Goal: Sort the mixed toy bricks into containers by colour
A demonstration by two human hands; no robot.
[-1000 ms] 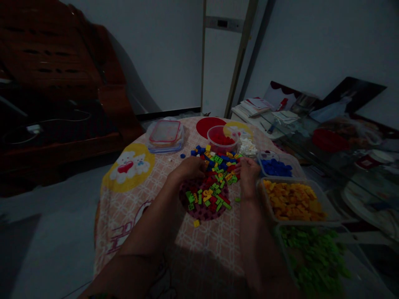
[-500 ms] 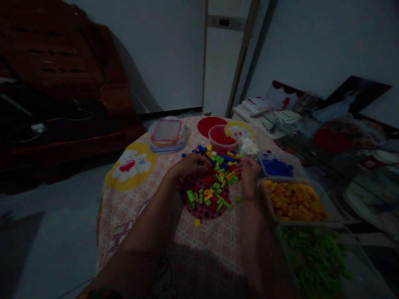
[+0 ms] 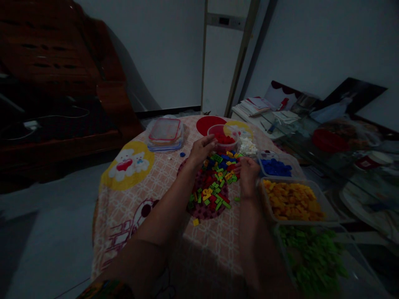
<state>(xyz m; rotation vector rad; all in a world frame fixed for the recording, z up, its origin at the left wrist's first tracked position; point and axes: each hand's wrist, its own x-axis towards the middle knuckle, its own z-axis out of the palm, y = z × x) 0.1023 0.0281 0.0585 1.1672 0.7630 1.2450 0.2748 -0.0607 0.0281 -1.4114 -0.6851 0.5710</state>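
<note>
Mixed toy bricks (image 3: 215,189) in green, yellow, red and blue lie in a loose pile on the round dark red patch of the tablecloth. My left hand (image 3: 202,150) is over the pile's far left part, beside the round clear tub (image 3: 210,143) of red bricks; its fingers point toward the tub, and whether they hold a brick is too dark to tell. At the pile's right edge is my right hand (image 3: 248,169), fingers bent, with what they hold, if anything, too small to make out.
Along the right stand clear boxes of blue bricks (image 3: 276,167), yellow bricks (image 3: 293,199) and green bricks (image 3: 314,253). White bricks (image 3: 247,146) lie behind my right hand. Stacked lidded containers (image 3: 165,135) sit at the back left. A glass table (image 3: 336,166) adjoins on the right.
My left hand has moved away from me and slightly right, from the pile's left side to beside the red bricks' tub. My right hand has hardly moved.
</note>
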